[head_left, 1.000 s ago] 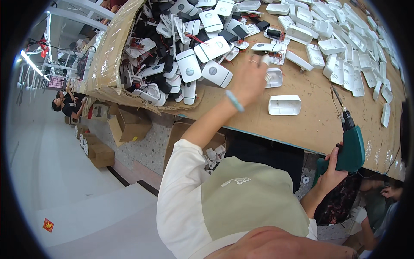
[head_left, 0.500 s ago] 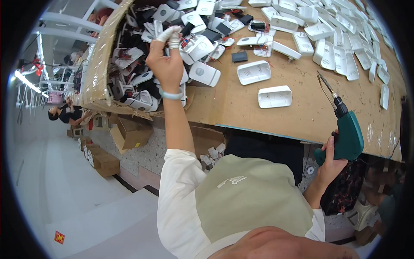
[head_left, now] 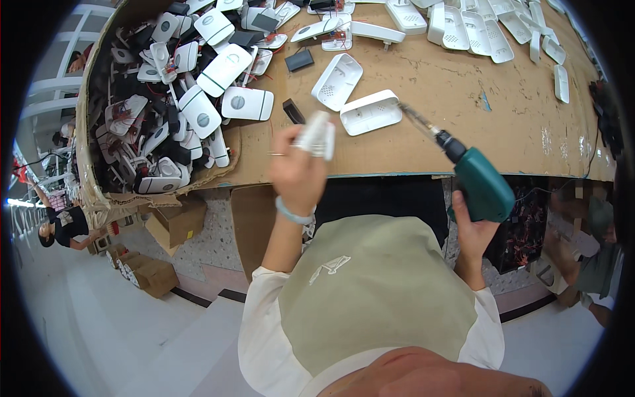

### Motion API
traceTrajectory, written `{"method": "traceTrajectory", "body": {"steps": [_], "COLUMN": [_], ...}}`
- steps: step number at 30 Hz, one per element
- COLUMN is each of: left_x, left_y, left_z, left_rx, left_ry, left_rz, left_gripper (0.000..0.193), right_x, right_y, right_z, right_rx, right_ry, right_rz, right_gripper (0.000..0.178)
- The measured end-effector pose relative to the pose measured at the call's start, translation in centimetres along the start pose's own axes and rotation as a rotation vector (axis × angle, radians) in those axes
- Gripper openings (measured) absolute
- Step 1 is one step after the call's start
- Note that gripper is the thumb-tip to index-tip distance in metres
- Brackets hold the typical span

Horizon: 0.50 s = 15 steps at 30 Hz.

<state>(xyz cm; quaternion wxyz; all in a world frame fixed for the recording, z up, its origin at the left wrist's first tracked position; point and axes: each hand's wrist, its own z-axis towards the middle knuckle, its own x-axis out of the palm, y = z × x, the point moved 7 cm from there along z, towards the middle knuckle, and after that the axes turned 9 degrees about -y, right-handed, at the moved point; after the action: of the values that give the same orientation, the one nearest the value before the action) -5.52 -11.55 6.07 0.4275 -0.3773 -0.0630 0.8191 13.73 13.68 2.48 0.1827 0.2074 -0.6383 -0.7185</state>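
Observation:
My left hand (head_left: 299, 172), blurred by motion, is over the table's near edge, its fingers closed around a small white plastic part (head_left: 329, 140). White wraps cover some fingertips, and a bracelet circles the wrist. A black piece (head_left: 293, 111) shows just beyond the fingers; I cannot tell whether it joins the held part. My right hand (head_left: 473, 228) grips a green soldering gun (head_left: 486, 185) by its handle. Its thin metal tip points up and left, close to the right end of a white plastic housing (head_left: 370, 114). Another white housing (head_left: 337, 81) lies beside it, tilted.
At the left a large cardboard box (head_left: 92, 112) holds a heap of white covers (head_left: 225, 69) with red wires and black blocks. White housings (head_left: 473, 33) crowd the table's far right. A black block (head_left: 299, 60) lies near the box. People stand at both sides.
My left hand has come from the heap in the box toward me and rightward, with the white part. The soldering gun's tip is now beside the near housing; the other housing lies turned.

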Motion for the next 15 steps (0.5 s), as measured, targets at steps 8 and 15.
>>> {"method": "traceTrajectory", "body": {"steps": [8,15], "left_x": [5.4,5.6], "left_y": [-2.3,-3.0], "left_z": [-2.6,-1.6], "left_rx": [0.109,0.024], "left_ry": [0.159,0.07], "left_rz": [0.082,0.254], "left_gripper": [0.026,0.015], "right_x": [2.2,4.0], "right_y": [-0.7,-1.3], "right_z": [-0.6,-0.2], "right_rx": [-0.004,-0.097], "right_ry": [0.246,0.252], "right_rz": [-0.107,-0.135], "right_gripper": [0.021,0.019]}}
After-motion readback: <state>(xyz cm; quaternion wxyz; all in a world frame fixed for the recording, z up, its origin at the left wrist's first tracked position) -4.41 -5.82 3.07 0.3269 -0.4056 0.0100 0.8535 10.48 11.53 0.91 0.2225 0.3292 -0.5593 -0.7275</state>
